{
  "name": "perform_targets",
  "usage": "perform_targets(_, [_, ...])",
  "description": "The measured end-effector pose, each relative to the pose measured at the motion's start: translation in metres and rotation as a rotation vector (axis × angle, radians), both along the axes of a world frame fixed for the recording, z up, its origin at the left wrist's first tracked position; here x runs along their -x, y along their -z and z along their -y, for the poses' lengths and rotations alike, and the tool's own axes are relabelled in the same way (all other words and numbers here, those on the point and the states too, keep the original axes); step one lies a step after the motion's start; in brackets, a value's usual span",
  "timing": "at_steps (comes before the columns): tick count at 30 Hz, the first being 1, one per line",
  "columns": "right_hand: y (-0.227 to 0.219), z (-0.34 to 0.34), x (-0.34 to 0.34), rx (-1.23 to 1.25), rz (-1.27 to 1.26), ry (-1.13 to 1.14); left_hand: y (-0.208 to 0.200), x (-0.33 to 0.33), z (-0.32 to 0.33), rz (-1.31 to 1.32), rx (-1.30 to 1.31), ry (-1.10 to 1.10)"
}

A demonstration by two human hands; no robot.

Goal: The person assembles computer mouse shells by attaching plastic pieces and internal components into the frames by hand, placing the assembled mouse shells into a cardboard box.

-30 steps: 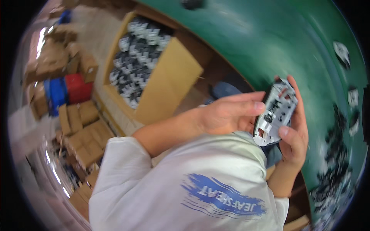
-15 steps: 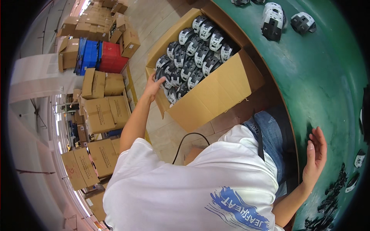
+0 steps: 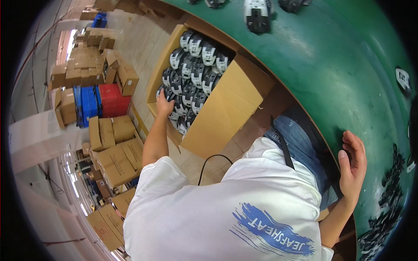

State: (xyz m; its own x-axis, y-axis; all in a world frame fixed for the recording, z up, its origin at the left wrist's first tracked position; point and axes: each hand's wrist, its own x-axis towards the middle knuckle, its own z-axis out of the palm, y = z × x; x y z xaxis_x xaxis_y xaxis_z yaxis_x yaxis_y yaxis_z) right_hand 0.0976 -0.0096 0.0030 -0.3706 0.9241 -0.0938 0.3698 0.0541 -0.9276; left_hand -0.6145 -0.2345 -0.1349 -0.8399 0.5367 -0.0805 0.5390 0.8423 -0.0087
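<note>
At the near left end of a cardboard box (image 3: 217,117), my left hand (image 3: 164,106) has its thumb and fingers round a black-and-white plastic shell (image 3: 167,94). The hand partly covers that shell. Similar rounded shells (image 3: 189,92) fill the box in close rows, dark and white parts showing on each. My right hand (image 3: 353,169) is over the edge of the green table (image 3: 322,74), fingers loosely bent and apart, holding nothing.
Another shell (image 3: 257,16) lies on the table's far part. A heap of small black parts (image 3: 389,187) lies at the right. Stacked cartons (image 3: 119,161), blue crates (image 3: 88,104) and a red crate (image 3: 114,100) stand on the left. A black cable (image 3: 209,158) curves beside my shirt.
The view has turned, so the box appears further left and the far table shells higher. My left hand remains at the box's end, with its fingers lower among the shells. My right hand stays open.
</note>
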Motion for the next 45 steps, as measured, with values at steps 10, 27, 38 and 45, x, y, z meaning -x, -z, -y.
perform_targets(10, [-0.003,0.005,-0.025,0.049,-0.159,-0.081,-0.057,-0.001,-0.076,-0.007,-0.709,0.296])
perform_targets(27, [0.010,0.067,-0.113,-0.276,0.075,0.621,-0.110,-0.679,-0.512,0.190,-0.533,1.658])
perform_targets(38, [0.014,0.046,-0.178,-0.399,0.609,0.971,-0.128,-0.634,-0.502,0.735,-0.477,1.331])
perform_targets(45, [0.012,0.038,-0.187,-0.402,0.539,1.093,-0.148,-0.576,-0.357,1.876,-0.415,0.822])
